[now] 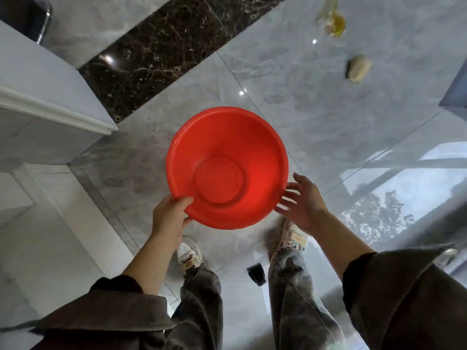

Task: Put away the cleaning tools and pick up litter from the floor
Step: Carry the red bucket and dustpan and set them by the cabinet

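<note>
Underfoot, glossy grey marble floor [290, 102] fills the view, crossed by a dark veined band [161, 54] running up to the right, with a pale cabinet corner [50, 97] at the left. Over the tiles, held up in the air, is the red basin [227, 168], open side facing the camera and empty, tilted a little. Dark wide sleeves and grey patterned trousers show below it, pale sneakers planted on the floor. Left hand [169, 218] has its grip clenched on the basin's near-left rim, thumb over the lip. Right hand [300, 203] is released, fingers spread, fingertips at the basin's right edge; whether they touch it I cannot tell. Farther off, up at the right, litter lies on the floor: a crumpled yellowish wrapper [332, 20], and nearer, apart from it, a beige wad [358, 69]. Smallest of all, a black object [257, 274] sits between the shoes.
</note>
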